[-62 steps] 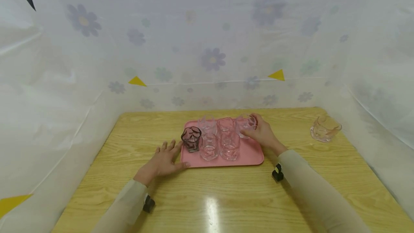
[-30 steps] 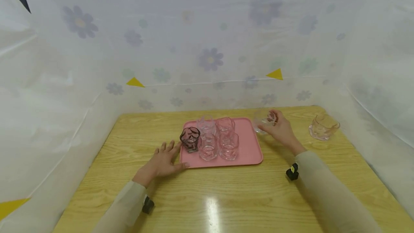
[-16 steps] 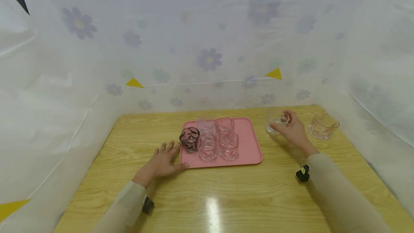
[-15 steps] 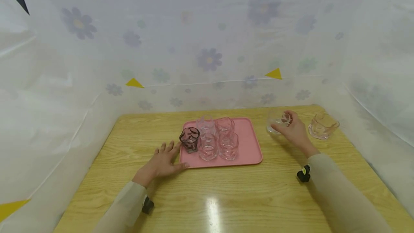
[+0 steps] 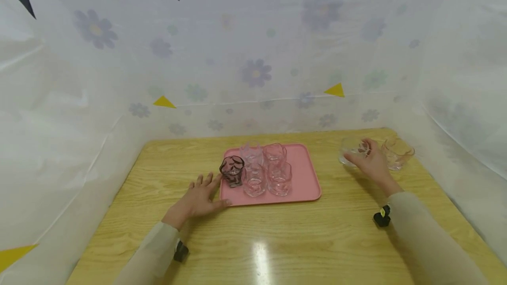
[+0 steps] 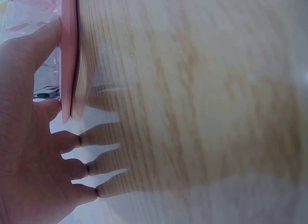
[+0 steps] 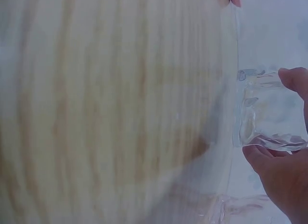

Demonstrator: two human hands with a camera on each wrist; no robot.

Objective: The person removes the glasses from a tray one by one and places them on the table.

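My right hand (image 5: 371, 160) grips a clear glass (image 5: 349, 151) at the right of the table, thumb on one side and fingers on the other. In the right wrist view the glass (image 7: 269, 111) sits between thumb and fingers; whether its base touches the wood I cannot tell. Just right of that hand stands an amber-tinted glass (image 5: 397, 153). My left hand (image 5: 198, 199) lies with fingers spread at the left end of a pink tray (image 5: 305, 184), its thumb on the rim. In the left wrist view the thumb touches the tray's edge (image 6: 70, 55).
On the tray stand a dark smoky glass (image 5: 232, 170) at the left and several clear or pinkish glasses (image 5: 279, 179) close together. A wooden table (image 5: 309, 241) lies beneath everything. Flower-patterned white sheeting (image 5: 222, 56) encloses the back and sides.
My right hand has carried the clear glass from the tray's back right corner rightward, close to the amber glass. The left hand has stayed at the tray.
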